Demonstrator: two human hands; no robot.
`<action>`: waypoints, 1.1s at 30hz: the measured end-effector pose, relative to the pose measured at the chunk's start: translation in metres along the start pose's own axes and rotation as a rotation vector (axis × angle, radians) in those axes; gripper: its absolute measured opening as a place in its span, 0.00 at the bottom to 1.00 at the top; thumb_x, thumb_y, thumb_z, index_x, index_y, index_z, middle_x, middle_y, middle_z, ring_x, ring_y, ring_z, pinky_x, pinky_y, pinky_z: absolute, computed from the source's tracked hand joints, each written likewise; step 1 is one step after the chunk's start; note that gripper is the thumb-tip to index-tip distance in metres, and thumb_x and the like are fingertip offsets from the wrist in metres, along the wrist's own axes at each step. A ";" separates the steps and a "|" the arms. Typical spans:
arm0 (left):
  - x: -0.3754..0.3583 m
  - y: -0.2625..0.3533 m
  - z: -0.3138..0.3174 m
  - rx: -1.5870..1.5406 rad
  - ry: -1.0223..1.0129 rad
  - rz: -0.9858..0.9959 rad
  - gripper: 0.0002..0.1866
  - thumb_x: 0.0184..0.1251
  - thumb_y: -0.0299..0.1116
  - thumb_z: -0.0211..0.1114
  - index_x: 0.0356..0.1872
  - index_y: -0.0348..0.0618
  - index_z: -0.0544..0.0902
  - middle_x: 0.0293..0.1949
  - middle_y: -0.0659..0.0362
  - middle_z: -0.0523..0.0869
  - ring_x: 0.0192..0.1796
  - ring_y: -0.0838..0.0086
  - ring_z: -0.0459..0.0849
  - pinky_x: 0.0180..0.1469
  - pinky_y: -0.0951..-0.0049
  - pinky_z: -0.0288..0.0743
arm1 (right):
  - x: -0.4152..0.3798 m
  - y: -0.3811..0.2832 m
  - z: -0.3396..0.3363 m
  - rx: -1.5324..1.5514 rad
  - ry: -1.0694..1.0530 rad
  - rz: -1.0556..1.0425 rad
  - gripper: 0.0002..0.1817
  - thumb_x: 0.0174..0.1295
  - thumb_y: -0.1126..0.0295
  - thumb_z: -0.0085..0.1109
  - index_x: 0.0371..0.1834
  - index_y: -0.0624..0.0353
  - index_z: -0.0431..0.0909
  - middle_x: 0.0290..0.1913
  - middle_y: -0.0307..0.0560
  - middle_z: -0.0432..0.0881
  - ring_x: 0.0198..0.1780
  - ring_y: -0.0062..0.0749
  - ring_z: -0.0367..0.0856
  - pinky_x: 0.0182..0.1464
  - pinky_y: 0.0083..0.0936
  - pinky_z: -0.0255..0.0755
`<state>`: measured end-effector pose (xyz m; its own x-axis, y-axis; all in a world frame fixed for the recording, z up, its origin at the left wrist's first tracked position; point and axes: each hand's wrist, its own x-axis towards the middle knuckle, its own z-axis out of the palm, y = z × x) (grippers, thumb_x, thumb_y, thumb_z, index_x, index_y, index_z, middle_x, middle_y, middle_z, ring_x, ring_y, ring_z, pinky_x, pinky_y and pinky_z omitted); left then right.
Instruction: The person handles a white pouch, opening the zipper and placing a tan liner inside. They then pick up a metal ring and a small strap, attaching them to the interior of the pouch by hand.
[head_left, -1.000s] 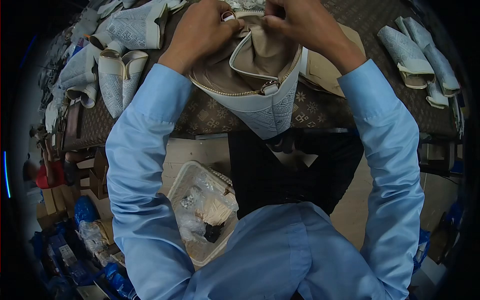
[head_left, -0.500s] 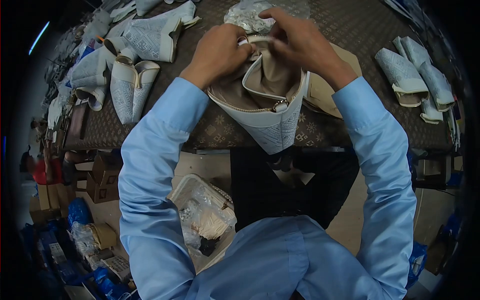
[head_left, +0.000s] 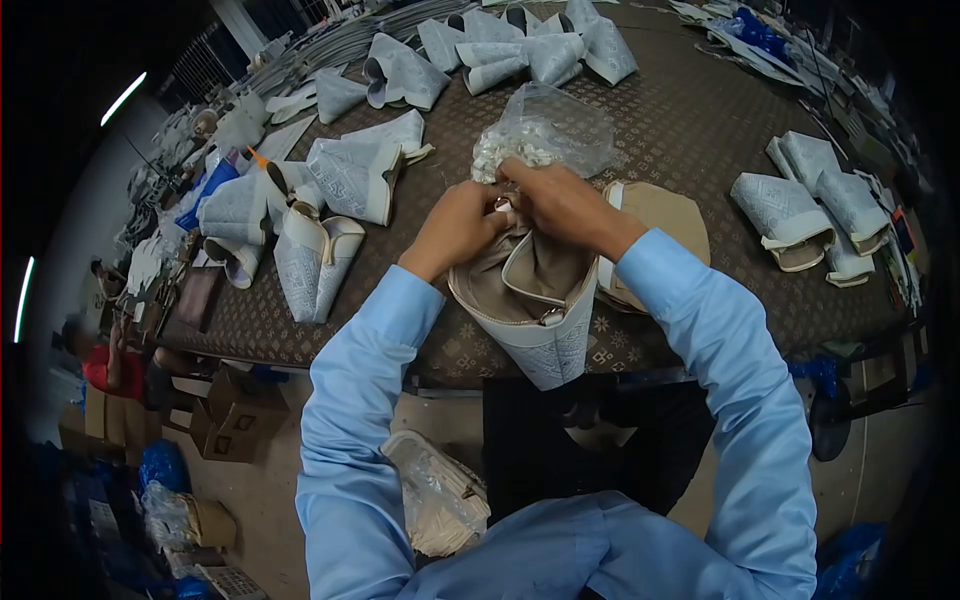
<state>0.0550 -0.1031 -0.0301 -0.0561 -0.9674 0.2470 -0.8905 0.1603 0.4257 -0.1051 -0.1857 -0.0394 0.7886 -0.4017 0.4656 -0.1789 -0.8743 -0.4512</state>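
Two hands meet at centre frame over a pale bag (head_left: 535,320) that overhangs the desk's (head_left: 690,130) near edge. The left hand (head_left: 458,228) and right hand (head_left: 562,205) each pinch its far rim by the zip. A slack grip could let the bag slide off. Just beyond lies a clear packet of fittings (head_left: 540,135). Compared with earlier, more of the far desk shows.
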 end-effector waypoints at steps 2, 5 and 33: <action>-0.003 -0.011 -0.003 -0.321 -0.148 -0.120 0.13 0.60 0.36 0.64 0.37 0.36 0.84 0.28 0.50 0.85 0.33 0.68 0.83 0.39 0.68 0.74 | -0.006 -0.003 0.003 -0.024 0.057 0.042 0.18 0.51 0.72 0.61 0.46 0.58 0.71 0.30 0.61 0.80 0.37 0.60 0.78 0.38 0.48 0.70; -0.017 -0.018 -0.003 -0.519 -0.099 -0.121 0.16 0.63 0.37 0.62 0.43 0.33 0.82 0.32 0.55 0.85 0.36 0.77 0.80 0.41 0.74 0.73 | -0.013 -0.002 -0.006 -0.046 0.038 0.018 0.15 0.49 0.72 0.62 0.42 0.59 0.75 0.31 0.59 0.80 0.37 0.58 0.79 0.39 0.46 0.71; -0.043 0.009 -0.016 0.046 0.188 -0.123 0.12 0.62 0.36 0.61 0.37 0.36 0.79 0.34 0.44 0.84 0.39 0.50 0.81 0.39 0.61 0.74 | 0.004 -0.007 0.010 -0.097 -0.108 0.073 0.16 0.48 0.60 0.68 0.30 0.62 0.81 0.29 0.57 0.81 0.36 0.51 0.81 0.40 0.40 0.74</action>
<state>0.0566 -0.0566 -0.0226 0.1355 -0.9249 0.3552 -0.9055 0.0299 0.4234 -0.0952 -0.1787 -0.0421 0.8291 -0.4382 0.3474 -0.2898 -0.8680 -0.4032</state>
